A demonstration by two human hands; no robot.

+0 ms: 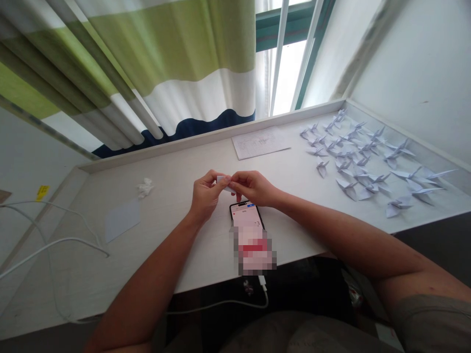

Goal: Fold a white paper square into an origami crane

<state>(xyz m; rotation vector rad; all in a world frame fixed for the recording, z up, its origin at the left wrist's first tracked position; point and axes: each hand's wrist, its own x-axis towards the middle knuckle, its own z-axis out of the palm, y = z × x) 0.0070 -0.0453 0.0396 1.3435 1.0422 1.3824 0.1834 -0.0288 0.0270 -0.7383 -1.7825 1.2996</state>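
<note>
Left hand (204, 194) and right hand (254, 187) pinching small white paper (221, 180), frame centre; uneven pressure could crease it crooked.

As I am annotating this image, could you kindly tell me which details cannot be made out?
All in the head view:
White paper between the left hand and right hand: most of its shape, covered by the hands.
Phone: lower screen, masked by pixelated blocks.
Marked sheet: what its marks say, too small and blurred.
Paper birds: their exact number, since they overlap.
White cables: where they lead, cut off by the left edge.
</note>
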